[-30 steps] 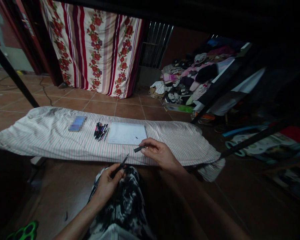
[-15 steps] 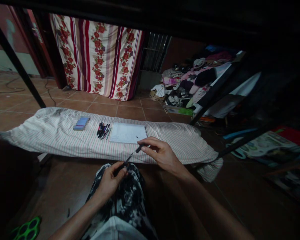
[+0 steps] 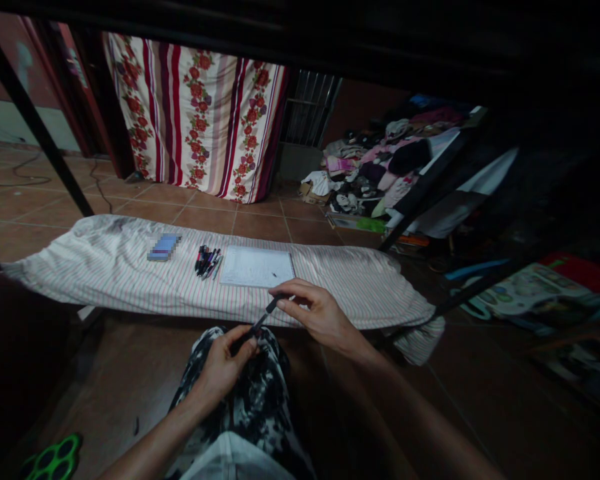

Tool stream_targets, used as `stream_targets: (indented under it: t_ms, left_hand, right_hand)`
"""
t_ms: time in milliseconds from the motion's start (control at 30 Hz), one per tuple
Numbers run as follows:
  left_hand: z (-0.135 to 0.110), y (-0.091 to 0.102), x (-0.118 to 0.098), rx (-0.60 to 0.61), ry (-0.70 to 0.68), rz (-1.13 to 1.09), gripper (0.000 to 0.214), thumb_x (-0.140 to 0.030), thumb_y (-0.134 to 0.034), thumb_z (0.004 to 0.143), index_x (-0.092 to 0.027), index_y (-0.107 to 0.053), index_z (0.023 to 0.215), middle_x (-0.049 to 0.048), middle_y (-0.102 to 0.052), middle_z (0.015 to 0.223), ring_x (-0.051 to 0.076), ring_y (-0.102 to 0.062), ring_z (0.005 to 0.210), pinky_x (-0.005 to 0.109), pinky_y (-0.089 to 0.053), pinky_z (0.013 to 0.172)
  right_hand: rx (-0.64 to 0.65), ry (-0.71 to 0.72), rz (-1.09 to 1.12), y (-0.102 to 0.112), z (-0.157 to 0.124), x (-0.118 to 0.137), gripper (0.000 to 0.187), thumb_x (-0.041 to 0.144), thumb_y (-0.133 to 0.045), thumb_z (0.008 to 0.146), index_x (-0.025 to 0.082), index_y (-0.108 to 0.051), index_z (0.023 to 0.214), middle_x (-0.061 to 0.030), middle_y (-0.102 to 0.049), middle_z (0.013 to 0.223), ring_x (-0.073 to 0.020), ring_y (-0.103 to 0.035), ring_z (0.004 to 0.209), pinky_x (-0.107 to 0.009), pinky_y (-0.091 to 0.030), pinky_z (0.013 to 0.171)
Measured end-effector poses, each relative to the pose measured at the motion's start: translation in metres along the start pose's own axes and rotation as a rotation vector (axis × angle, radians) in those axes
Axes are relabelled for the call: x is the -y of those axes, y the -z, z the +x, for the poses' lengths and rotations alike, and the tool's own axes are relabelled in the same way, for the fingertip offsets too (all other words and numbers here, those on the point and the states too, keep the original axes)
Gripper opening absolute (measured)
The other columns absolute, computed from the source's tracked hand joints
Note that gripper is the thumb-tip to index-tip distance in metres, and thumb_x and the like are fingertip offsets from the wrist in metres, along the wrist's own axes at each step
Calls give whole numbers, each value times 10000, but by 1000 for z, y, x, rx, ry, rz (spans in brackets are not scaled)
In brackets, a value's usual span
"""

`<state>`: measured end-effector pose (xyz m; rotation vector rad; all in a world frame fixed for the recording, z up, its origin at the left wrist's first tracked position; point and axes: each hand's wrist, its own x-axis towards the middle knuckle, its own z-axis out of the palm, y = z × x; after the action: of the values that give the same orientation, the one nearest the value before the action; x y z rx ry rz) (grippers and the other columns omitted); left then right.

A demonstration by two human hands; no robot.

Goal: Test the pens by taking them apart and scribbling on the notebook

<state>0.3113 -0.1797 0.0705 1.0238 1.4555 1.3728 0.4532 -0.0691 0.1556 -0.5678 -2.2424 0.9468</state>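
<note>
Between my fingers, above my lap, my left hand (image 3: 229,360) grips the dark barrel of a pen (image 3: 257,326). My right hand (image 3: 313,308) pinches a black pen cap (image 3: 274,303) by its far end. The cap's open end meets the pen's tip and covers it; I cannot tell how far it is pushed on. Just beyond my right hand lies a spiral notebook (image 3: 255,263), open at a pale page with a small dark mark. A bunch of pens (image 3: 208,261) rests left of the notebook.
Striped cloth (image 3: 345,283) covers the low bench holding these things. A blurred blue object (image 3: 164,247) lies at its left. Dark metal bars (image 3: 35,120) frame the view. Behind are a flowered curtain (image 3: 200,120) and piled clothes (image 3: 375,163). A green object (image 3: 55,460) sits lower left.
My right hand has moved slightly left and toward me, bringing the cap onto the pen's tip, where a gap showed before. My left hand has barely moved.
</note>
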Motion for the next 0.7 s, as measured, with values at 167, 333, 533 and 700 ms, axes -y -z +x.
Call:
stream_targets:
  t_ms: [167,333,533,700]
  left_hand:
    - [1,0,-3,3,-15,15,261,-315,-559,706,-139,-671,862,22,-655,701,170,-581,660,257,-453,634]
    - [3,-1,-6,-8,-16,11,256,-319,-565,695,-139,-670,844,14,-653,672,167,-580,646,261,-458,632]
    - [7,-1,-2,12,-7,-2,264,-311,-559,706,-131,-667,866,24,-663,697,163,-579,645,262,-453,635]
    - [9,0,-4,23,-6,-1,273,-315,-571,711,-127,-670,883,30,-671,716,169,-584,673,263,-448,659]
  right_hand:
    - [13,-2,-6,-1,0,-1,162,188,-572,791,208,-670,918,-34,-657,865,-136,-593,808,-235,-449,650]
    - [22,-9,-19,-2,1,-1,169,168,-569,788,199,-665,924,-40,-656,873,-138,-590,816,-239,-446,659]
    - [33,-42,-39,-5,1,-2,205,153,-570,779,171,-645,969,-47,-645,881,-135,-576,800,-240,-432,660]
    - [41,-58,-45,-6,2,-1,186,146,-581,766,166,-646,939,-34,-632,834,-115,-553,715,-228,-421,629]
